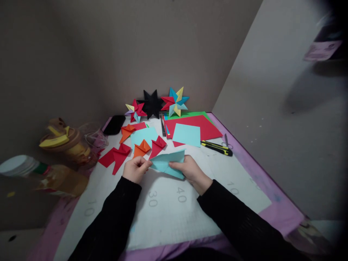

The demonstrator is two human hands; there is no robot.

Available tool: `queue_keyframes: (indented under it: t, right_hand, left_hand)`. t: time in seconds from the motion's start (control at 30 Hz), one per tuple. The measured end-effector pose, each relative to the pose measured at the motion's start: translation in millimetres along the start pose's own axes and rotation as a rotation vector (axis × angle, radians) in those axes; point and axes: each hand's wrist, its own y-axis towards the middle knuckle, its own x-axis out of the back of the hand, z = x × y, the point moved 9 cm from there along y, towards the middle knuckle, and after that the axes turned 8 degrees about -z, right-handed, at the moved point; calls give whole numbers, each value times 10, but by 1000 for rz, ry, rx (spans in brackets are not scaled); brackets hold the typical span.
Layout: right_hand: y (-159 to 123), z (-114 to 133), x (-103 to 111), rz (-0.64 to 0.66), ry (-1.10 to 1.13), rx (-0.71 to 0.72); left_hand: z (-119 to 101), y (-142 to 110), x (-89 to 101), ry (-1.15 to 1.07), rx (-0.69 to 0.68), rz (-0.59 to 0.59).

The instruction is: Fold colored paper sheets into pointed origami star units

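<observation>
A light blue folded paper (165, 162) is held up over the white sheet, with crease lines across its face. My left hand (135, 169) pinches its narrow left end between thumb and fingers. At the wider right side, my right hand (191, 169) grips it, thumb on the front and fingers behind. Just beyond lie folded paper pieces: an orange one (141, 148), a red one (157, 145) and a larger red one (121, 155). Another orange piece (127, 132) rests farther back, beside a flat light blue sheet (145, 135).
Yellow-black scissors or a cutter (217, 148) lie right of a light blue square (187, 135) on red paper (210, 127). Paper stars, including a black one (152, 104), lean on the wall. A phone (114, 125), a lidded cup (66, 139) and a bottle (61, 177) stand left.
</observation>
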Motion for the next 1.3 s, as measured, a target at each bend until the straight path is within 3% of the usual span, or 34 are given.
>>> queue_keyframes:
  t: [0.23,0.5,0.57,0.67,0.77,0.9,1.03,1.2,1.3]
  right_hand:
    - [-23,57,8,-20,6,-15]
    - [-1,49,70,-77,116,-27]
    - [14,51,112,-118,149,-3]
    - [-4,34,43,-92,159,4]
    - [-62,26,-121,14,157,3]
    - [-115,25,-237,104,199,-11]
    - [-133,-47,-321,187,315,-117]
    - [-211,-233,-397,241,331,-332]
    - [-259,-256,-431,271,325,-377]
  left_hand:
    - [3,14,50,-47,41,-6]
    - [191,63,226,-162,118,-212]
    - [222,34,131,-236,139,-204]
    - [127,-83,-262,-381,116,16]
    - [137,-223,-535,-436,221,152]
    - [276,-231,-511,-536,388,123]
    - [381,-181,-431,-677,494,71]
    - [340,-169,-428,-711,459,45]
    - [318,-171,-414,-685,420,16]
